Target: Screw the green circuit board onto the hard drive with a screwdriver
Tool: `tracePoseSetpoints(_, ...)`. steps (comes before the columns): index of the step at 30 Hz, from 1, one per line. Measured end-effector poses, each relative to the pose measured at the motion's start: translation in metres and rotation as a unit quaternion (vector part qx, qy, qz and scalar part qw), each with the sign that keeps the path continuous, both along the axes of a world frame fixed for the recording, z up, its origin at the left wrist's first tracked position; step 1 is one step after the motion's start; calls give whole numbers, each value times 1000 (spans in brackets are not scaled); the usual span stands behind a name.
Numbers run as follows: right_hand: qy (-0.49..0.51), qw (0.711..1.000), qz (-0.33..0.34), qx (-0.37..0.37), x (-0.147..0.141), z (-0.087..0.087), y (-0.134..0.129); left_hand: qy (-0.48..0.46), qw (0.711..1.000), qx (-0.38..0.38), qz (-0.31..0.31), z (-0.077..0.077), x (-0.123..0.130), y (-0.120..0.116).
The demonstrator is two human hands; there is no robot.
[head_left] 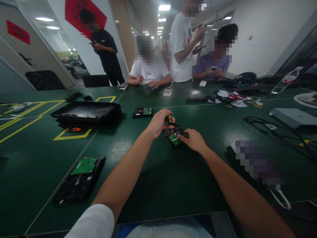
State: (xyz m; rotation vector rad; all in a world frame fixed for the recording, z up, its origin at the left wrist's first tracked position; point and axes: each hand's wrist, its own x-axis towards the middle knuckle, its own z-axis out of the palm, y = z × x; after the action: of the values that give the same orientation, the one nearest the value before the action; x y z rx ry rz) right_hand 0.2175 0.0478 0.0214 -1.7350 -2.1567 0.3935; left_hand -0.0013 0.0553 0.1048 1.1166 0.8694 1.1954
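Note:
My left hand (161,123) is closed around a screwdriver (169,119) with a black and yellow handle. The tool points down at a black hard drive (174,135) with a green circuit board, and its tip is too small to make out. My right hand (194,139) grips the near right edge of that drive, thumb on top. Beyond my left hand lies a second hard drive (143,112), board side up. A third hard drive (80,178), also with its green board facing up, rests at the left front of the table.
Stacked black trays (86,112) stand at left, an orange-handled tool (73,129) beside them. At right lie a blurred phone-like object (257,165), black cables (274,132) and a grey box (294,117). A bottle (287,80) leans farther back. Several people are across the green table (153,195).

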Motion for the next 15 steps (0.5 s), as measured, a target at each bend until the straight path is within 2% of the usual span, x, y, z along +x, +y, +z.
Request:
tracePoseSetpoints(4, 5, 1000, -2, -1, 1, 0, -1, 3, 1000, 3, -4, 0, 0, 1)
tracePoseSetpoints(9, 3, 1000, -10, 3, 0, 0, -1, 61, 997, 35, 36, 0, -3, 2)
tracePoseSetpoints(15, -1, 1000, -11, 17, -1, -2, 1, 94, 993, 56, 45, 4, -2, -3)
